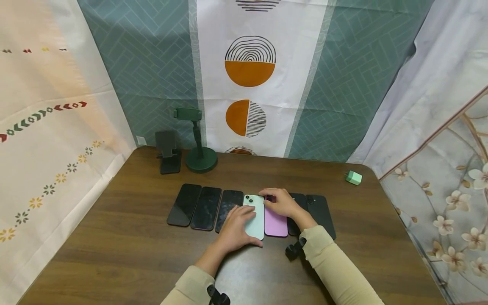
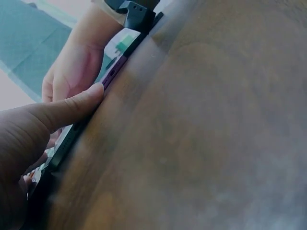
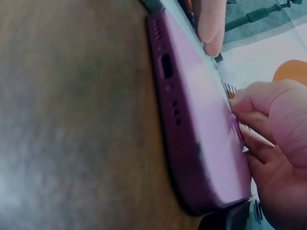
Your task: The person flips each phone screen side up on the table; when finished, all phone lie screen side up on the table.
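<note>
A row of smartphones lies side by side on the table. In its middle a mint-green phone [image 1: 254,228] lies back up, beside a purple phone [image 1: 276,224]. My left hand [image 1: 237,228] rests on the mint phone, its fingers spread over the left side and its thumb stretched along the bottom edges. My right hand [image 1: 284,203] touches the upper ends of the mint and purple phones with bent fingers. The right wrist view shows the purple phone's charging port [image 3: 166,66] and its bottom edge. The right hand partly hides the purple phone's camera area.
Left in the row are dark phones, among them a black phone [image 1: 184,205]. A dark phone [image 1: 321,216] ends the row at right. Behind stand a green phone stand [image 1: 201,160] and a black stand [image 1: 170,163]. A green charger plug [image 1: 353,178] lies back right.
</note>
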The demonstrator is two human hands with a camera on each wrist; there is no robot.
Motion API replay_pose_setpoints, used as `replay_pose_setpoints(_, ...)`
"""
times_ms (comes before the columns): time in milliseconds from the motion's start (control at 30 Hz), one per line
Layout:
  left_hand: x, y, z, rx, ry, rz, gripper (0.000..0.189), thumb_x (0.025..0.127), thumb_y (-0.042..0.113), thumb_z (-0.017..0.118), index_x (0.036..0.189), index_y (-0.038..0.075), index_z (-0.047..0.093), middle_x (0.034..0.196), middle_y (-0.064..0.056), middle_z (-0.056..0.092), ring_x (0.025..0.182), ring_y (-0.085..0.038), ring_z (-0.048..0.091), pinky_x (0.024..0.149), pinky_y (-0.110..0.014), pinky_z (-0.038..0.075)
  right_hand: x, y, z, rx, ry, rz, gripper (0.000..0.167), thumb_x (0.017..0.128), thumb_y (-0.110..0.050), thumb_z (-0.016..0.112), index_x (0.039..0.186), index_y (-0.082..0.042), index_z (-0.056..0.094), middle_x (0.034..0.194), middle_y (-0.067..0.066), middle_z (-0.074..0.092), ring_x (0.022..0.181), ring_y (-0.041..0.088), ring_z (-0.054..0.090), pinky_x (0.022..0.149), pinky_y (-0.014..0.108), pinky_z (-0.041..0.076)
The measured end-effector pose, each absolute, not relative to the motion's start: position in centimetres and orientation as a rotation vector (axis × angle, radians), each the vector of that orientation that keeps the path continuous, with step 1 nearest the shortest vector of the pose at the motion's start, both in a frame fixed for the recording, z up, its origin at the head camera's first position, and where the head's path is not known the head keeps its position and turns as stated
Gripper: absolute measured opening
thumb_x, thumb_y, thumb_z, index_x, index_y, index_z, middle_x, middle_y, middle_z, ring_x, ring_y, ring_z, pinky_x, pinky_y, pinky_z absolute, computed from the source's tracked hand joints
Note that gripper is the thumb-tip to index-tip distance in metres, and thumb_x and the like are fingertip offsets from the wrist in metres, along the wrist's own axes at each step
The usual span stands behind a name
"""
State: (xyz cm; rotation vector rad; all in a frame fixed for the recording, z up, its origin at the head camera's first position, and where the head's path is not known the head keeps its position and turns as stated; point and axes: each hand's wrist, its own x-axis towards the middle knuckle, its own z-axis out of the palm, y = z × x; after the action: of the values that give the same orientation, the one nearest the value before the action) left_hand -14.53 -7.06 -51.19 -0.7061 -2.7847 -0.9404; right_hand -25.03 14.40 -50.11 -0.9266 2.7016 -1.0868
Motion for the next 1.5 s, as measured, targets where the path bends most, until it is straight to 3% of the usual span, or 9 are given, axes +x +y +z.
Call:
replay_pose_setpoints(267,-14.7,-7.1,-51.5,-0.694,-2.721,-1.009,0.087,0.061,0.046,0.097,0.129,0.000,0.067,0.136,-0.010,0.063,0.134,-0.027,0.053,0.119,-0.052,0.029,-25.0,14.4,-49.9,-0.867,2.623,-1.210,0.040,0.086,0.009,0.062,0.121,-0.006,0.072,0.119,0.010,0.071,0.098,0.022,0.059,0.081,0.036,0.049)
replay_pose_setpoints(667,-14.6,-7.8,-51.2,-0.699,-2.608,-1.105,0.075,0.067,0.044,0.094,0.127,0.006,0.070,0.130,-0.010,0.068,0.125,-0.028,0.061,0.114,-0.053,0.037,-25.2,14.2,-50.0,-0.987,2.507,-1.363,0.043,0.085,0.011,0.073,0.124,-0.006,0.067,0.121,0.009,0.064,0.104,0.025,0.060,0.082,0.032,0.050)
replay_pose_setpoints(867,-14.9,-8.3,-51.3,-0.696,-2.565,-1.286,0.071,0.070,0.040,0.094,0.129,0.010,0.070,0.131,-0.009,0.067,0.126,-0.027,0.060,0.103,-0.048,0.050,-25.3,14.2,-50.0,-0.961,2.398,-1.500,0.051,0.082,0.010,0.078,0.130,-0.001,0.063,0.130,0.015,0.060,0.119,0.032,0.062,0.091,0.046,0.053)
replay_pose_setpoints(1067,-15.1,-8.8,-51.4,-0.716,-2.509,-1.465,0.070,0.072,0.032,0.093,0.133,0.009,0.067,0.137,-0.007,0.064,0.127,-0.025,0.059,0.096,-0.043,0.055,-25.0,13.8,-49.8,-0.978,2.324,-1.551,0.071,0.077,0.013,0.081,0.141,0.009,0.051,0.138,0.027,0.056,0.121,0.045,0.057,0.104,0.062,0.043)
replay_pose_setpoints(1233,-15.0,-9.0,-51.3,-0.709,-2.467,-1.694,0.071,0.075,0.020,0.089,0.139,0.004,0.061,0.145,-0.011,0.057,0.129,-0.027,0.057,0.099,-0.044,0.053,-23.9,13.2,-47.6,-0.979,2.324,-1.518,0.078,0.076,0.005,0.085,0.143,0.010,0.048,0.140,0.033,0.052,0.126,0.048,0.053,0.106,0.066,0.038)
replay_pose_setpoints(1500,-15.3,-9.2,-50.9,-0.723,-2.374,-1.949,0.070,0.076,0.002,0.085,0.141,-0.001,0.057,0.148,-0.017,0.052,0.135,-0.032,0.051,0.104,-0.040,0.048,-25.5,13.4,-49.7,-0.949,2.393,-1.361,0.090,0.078,-0.016,0.089,0.153,-0.001,0.041,0.141,0.016,0.059,0.128,0.033,0.056,0.104,0.055,0.046)
